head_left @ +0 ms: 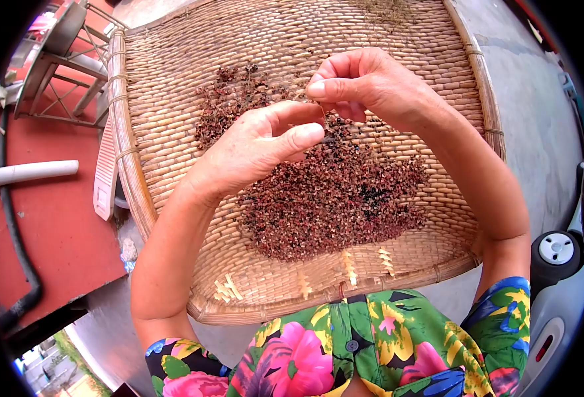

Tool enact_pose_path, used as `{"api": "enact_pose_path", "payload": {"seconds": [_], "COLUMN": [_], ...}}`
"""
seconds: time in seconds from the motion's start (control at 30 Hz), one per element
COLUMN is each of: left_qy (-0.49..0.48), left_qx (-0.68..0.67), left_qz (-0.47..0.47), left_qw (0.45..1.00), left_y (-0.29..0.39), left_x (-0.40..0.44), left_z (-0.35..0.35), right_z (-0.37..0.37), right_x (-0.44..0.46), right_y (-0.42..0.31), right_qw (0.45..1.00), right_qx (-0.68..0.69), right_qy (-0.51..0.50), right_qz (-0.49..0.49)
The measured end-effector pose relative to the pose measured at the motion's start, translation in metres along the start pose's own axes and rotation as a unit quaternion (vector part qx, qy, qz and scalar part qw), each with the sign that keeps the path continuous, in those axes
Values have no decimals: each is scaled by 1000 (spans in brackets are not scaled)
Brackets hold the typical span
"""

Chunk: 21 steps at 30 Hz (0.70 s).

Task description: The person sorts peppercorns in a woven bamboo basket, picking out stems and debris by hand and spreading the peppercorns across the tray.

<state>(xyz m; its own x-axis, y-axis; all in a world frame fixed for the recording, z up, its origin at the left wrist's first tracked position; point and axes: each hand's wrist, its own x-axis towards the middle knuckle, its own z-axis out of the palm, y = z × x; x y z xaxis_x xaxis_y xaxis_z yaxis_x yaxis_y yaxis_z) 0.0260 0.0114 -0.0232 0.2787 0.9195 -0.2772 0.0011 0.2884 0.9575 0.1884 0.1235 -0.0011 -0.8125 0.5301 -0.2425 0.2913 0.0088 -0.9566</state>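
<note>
A large woven tray (166, 126) holds a wide pile of small dried reddish-brown husks (305, 212) with black seeds among them. A smaller heap (219, 109) lies farther up, to the left. Above the pile, my left hand (265, 139) is curved, its thumb and fingers close together around something I cannot make out. My right hand (365, 86) touches or nearly touches the left fingertips, with thumb and forefinger pinched on a thin stem (324, 112). Both hands are over the gap between the two heaps.
Thin stems (388, 12) lie at the tray's far edge. On the left are a red surface (60, 225), a white pipe (27, 175), a dark hose and a metal-framed stand (73, 66). A wheeled grey object (557, 248) is at the right.
</note>
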Motion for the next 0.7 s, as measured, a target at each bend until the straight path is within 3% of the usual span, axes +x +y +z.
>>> {"api": "enact_pose_path", "payload": {"seconds": [0.03, 0.1, 0.33, 0.43, 0.5, 0.63, 0.7], "left_qy": [14, 25, 64, 67, -19, -94, -108], "left_qx": [-80, -98, -183, -176, -144, 22, 43], "left_qz": [-2, 8, -37, -58, -107, -98, -109], "left_qw": [997, 995, 980, 980, 984, 990, 987], "left_y": [3, 1, 2, 7, 9, 3, 5], "left_x": [1, 3, 4, 2, -1, -5, -6], "left_z": [3, 5, 12, 13, 7, 15, 14], "right_z": [4, 13, 20, 23, 24, 17, 12], "right_x": [-1, -3, -4, -5, -5, -2, 0], "right_y": [1, 0, 4, 6, 7, 4, 4], "right_qw": [1000, 998, 992, 990, 992, 987, 987], "right_qx": [1, 64, -51, -52, -22, -15, -23], "right_qy": [-1, 15, 79, 87, 73, 135, 130], "right_qz": [1, -20, -85, -98, -103, -89, -91]}}
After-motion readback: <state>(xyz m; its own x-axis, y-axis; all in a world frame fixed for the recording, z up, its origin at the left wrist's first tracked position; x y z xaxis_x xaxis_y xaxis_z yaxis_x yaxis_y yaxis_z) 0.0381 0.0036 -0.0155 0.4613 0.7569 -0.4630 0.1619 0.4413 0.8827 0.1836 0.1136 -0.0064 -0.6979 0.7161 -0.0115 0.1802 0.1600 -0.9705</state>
